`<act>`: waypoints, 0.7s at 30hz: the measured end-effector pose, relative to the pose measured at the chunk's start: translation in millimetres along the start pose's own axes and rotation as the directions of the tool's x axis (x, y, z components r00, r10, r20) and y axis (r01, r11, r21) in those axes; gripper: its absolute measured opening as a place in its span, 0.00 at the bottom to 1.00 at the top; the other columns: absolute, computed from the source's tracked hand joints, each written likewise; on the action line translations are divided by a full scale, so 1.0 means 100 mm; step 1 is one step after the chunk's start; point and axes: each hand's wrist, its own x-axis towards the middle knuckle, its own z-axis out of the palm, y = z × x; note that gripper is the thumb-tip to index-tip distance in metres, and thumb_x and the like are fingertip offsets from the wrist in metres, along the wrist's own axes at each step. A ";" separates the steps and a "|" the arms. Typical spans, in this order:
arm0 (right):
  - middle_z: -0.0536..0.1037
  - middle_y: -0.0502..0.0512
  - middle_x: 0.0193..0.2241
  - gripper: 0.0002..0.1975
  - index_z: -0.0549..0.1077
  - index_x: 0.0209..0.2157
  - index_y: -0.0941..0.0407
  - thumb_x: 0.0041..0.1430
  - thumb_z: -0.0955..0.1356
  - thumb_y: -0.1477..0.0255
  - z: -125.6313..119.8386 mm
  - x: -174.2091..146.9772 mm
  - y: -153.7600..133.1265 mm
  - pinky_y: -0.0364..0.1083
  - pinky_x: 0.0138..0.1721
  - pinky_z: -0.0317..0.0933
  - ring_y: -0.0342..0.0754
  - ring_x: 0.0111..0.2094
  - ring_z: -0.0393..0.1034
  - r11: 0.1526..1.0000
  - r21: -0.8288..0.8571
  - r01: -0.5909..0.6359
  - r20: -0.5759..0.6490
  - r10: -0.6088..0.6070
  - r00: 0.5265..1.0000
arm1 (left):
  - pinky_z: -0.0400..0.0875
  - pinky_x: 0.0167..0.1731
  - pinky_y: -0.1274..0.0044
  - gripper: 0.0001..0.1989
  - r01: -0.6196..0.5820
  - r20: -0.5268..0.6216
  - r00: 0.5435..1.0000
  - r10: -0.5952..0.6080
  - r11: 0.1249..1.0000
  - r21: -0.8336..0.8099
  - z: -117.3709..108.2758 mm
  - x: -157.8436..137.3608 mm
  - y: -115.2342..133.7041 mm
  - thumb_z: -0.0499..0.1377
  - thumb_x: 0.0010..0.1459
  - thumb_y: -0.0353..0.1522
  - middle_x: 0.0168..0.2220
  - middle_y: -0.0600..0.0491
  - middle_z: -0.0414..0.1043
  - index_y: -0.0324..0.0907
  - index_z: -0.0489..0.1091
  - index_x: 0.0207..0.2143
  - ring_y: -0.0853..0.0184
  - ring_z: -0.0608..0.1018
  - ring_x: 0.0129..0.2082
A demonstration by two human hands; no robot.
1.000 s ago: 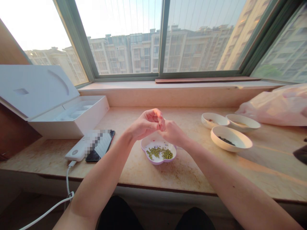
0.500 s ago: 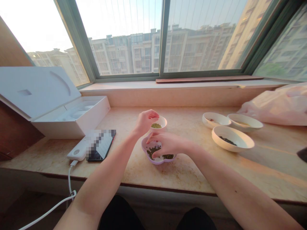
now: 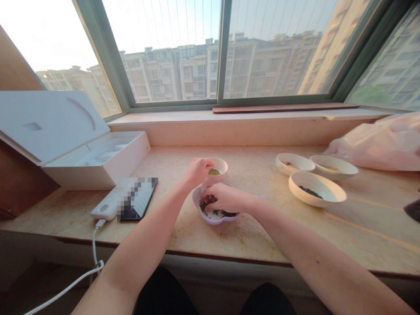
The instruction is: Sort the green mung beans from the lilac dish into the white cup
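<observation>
A lilac lobed bowl (image 3: 218,222) holds dark green beans (image 3: 229,214), partly hidden under my right hand (image 3: 226,197). That hand reaches down into it, fingers curved among the beans, the thumb a little apart from them. Just behind stands a small white bowl (image 3: 222,165) of lighter green beans (image 3: 214,172). My left hand (image 3: 197,171) is at this bowl's left side, its fingers curled together over the rim. What those fingertips hold, if anything, cannot be made out.
To the right stand three white bowls, the nearest (image 3: 318,194) with dark contents, beside a pale plastic bag (image 3: 377,142). On the left lie an open white box (image 3: 121,159), a phone (image 3: 138,205) and a white power bank (image 3: 105,208) with a cable. The counter's front edge runs below.
My right hand has sunk deeper into the lilac bowl, its fingers drawing nearer the thumb. My left hand has come down slightly at the white bowl, its fingers curled more tightly.
</observation>
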 end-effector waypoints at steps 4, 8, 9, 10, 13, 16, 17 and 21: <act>0.83 0.51 0.34 0.06 0.82 0.35 0.51 0.56 0.71 0.72 0.01 0.01 0.02 0.45 0.35 0.63 0.48 0.34 0.75 0.999 0.018 -0.028 0.086 0.026 0.996 | 0.71 0.45 0.71 0.11 0.016 0.004 1.000 -0.016 1.000 -0.005 0.01 -0.01 -0.01 0.57 0.60 0.30 0.35 0.49 0.82 0.41 0.81 0.33 0.61 0.80 0.38; 0.83 0.51 0.33 0.06 0.82 0.34 0.51 0.56 0.70 0.73 0.02 0.02 0.03 0.45 0.36 0.63 0.48 0.33 0.75 0.999 0.035 -0.025 0.081 0.022 0.996 | 0.71 0.45 0.71 0.11 0.017 -0.007 1.000 -0.017 1.000 0.022 0.00 -0.01 0.00 0.57 0.60 0.30 0.34 0.48 0.81 0.40 0.81 0.34 0.61 0.79 0.38; 0.83 0.51 0.33 0.06 0.82 0.33 0.51 0.56 0.71 0.73 0.02 0.02 0.02 0.45 0.35 0.64 0.48 0.33 0.75 0.999 0.037 -0.026 0.079 0.023 0.997 | 0.71 0.45 0.71 0.12 0.010 -0.014 1.000 -0.009 0.999 0.036 -0.01 -0.02 0.00 0.56 0.60 0.30 0.36 0.48 0.81 0.41 0.81 0.34 0.61 0.79 0.38; 0.83 0.50 0.32 0.06 0.82 0.33 0.51 0.55 0.71 0.73 0.01 0.02 0.02 0.45 0.35 0.64 0.48 0.33 0.75 0.999 0.037 -0.031 0.076 0.028 0.997 | 0.71 0.46 0.70 0.12 0.001 -0.019 1.000 -0.001 0.999 0.049 -0.01 -0.02 0.01 0.55 0.60 0.29 0.37 0.48 0.80 0.41 0.81 0.35 0.61 0.79 0.38; 0.83 0.50 0.31 0.06 0.81 0.32 0.51 0.54 0.71 0.74 0.01 0.01 0.01 0.45 0.34 0.63 0.47 0.32 0.74 0.997 0.047 -0.054 0.074 0.050 0.996 | 0.72 0.46 0.70 0.14 -0.010 -0.015 1.000 0.011 0.997 0.076 -0.03 -0.01 0.03 0.54 0.61 0.29 0.39 0.48 0.80 0.42 0.81 0.36 0.62 0.79 0.37; 0.82 0.50 0.30 0.05 0.81 0.31 0.52 0.53 0.71 0.74 0.00 0.00 0.01 0.45 0.33 0.63 0.47 0.31 0.74 0.997 0.066 -0.051 0.081 0.045 0.996 | 0.72 0.47 0.70 0.13 -0.001 -0.001 1.000 0.001 0.996 0.086 -0.04 -0.01 0.04 0.54 0.61 0.29 0.38 0.48 0.79 0.42 0.81 0.36 0.62 0.79 0.37; 0.82 0.50 0.30 0.05 0.81 0.30 0.52 0.53 0.71 0.74 0.00 0.00 0.01 0.45 0.33 0.63 0.47 0.31 0.74 0.996 0.071 -0.045 0.084 0.039 0.996 | 0.72 0.47 0.70 0.13 -0.003 0.003 1.000 0.003 0.996 0.086 -0.04 -0.01 0.04 0.55 0.61 0.29 0.38 0.49 0.79 0.42 0.80 0.36 0.62 0.79 0.37; 0.82 0.50 0.32 0.06 0.80 0.31 0.53 0.53 0.70 0.77 -0.02 -0.01 0.03 0.45 0.34 0.63 0.47 0.33 0.74 0.993 0.119 -0.025 0.078 0.016 0.997 | 0.71 0.46 0.69 0.12 -0.017 0.002 1.000 0.017 0.997 0.078 -0.04 -0.01 0.05 0.55 0.61 0.29 0.39 0.49 0.78 0.42 0.80 0.36 0.62 0.78 0.38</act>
